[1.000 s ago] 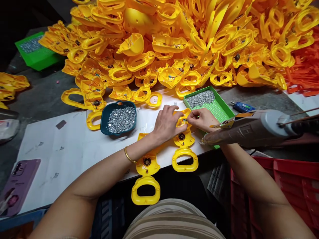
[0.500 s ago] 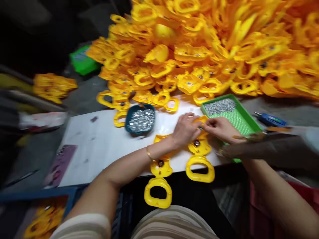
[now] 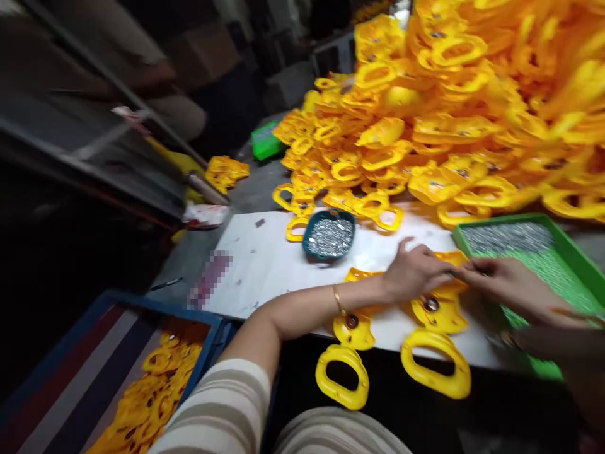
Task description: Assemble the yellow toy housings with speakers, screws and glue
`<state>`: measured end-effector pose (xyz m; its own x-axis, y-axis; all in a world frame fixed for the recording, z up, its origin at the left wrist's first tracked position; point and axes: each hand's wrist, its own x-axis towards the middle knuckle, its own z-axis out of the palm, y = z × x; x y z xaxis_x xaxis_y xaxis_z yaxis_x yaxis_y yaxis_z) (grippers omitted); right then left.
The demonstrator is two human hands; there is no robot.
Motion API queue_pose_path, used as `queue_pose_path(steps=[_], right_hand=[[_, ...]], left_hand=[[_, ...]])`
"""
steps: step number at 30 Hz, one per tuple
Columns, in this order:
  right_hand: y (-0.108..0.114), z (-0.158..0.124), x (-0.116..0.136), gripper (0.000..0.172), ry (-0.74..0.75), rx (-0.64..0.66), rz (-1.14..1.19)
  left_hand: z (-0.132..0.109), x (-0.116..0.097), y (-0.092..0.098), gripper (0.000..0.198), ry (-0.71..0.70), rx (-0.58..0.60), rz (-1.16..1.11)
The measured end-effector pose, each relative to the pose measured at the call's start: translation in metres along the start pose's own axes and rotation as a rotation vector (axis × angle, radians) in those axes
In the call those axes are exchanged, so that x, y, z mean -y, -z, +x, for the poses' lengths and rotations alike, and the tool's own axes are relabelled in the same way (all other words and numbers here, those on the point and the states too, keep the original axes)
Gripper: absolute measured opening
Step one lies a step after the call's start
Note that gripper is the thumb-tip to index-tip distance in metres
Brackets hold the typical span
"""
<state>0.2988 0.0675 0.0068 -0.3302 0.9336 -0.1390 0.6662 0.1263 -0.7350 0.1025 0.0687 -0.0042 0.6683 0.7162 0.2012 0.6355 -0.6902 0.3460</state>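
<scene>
Over a yellow plastic piece (image 3: 439, 312) with a ring handle, my left hand (image 3: 413, 274) and my right hand (image 3: 510, 284) meet at the fingertips. Both hands are closed in a pinch; whatever lies between the fingers is too small and blurred to name. A round metal part sits in the face of this piece, and its handle overhangs the table's front edge. Under my left forearm lies a second yellow piece (image 3: 354, 331), partly covered. Beside my right hand stands a green tray (image 3: 579, 265) of small metal parts.
A dark teal bowl (image 3: 305, 248) of small metal parts stands on the white board (image 3: 269, 277). Behind rises a large heap of yellow pieces (image 3: 425, 126). A blue crate (image 3: 217, 321) with more yellow pieces is at lower left. A blurred dark long thing (image 3: 558, 347) crosses my right forearm.
The view has swung left, so the table and hands appear farther right and more of the blue crate shows. My hands stay together over the same yellow piece.
</scene>
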Motion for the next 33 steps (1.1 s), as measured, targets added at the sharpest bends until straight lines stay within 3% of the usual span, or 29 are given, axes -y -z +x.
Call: queue_pose_path(steps=[3, 5, 7, 16, 28, 33], right_hand=[[0.007, 0.002, 0.021, 0.039, -0.134, 0.057, -0.019], [0.009, 0.002, 0.024, 0.029, -0.156, 0.014, -0.087], [0.011, -0.001, 0.026, 0.028, -0.164, -0.017, -0.220], [0.018, -0.015, 0.042, 0.032, -0.100, 0.200, -0.514], [0.020, -0.020, 0.038, 0.029, -0.010, 0.244, -0.524], [0.018, -0.016, 0.021, 0.031, 0.001, 0.175, -0.254]], left_hand=[[-0.001, 0.006, 0.000, 0.019, 0.004, -0.073, -0.060], [0.000, 0.012, 0.001, 0.016, -0.015, -0.124, -0.052], [0.001, 0.015, 0.003, 0.016, -0.040, -0.147, -0.039], [-0.001, 0.006, 0.005, 0.015, -0.045, -0.045, 0.082], [0.000, 0.002, 0.006, 0.017, -0.022, 0.077, 0.134], [0.003, 0.005, 0.005, 0.017, 0.001, 0.103, 0.127]])
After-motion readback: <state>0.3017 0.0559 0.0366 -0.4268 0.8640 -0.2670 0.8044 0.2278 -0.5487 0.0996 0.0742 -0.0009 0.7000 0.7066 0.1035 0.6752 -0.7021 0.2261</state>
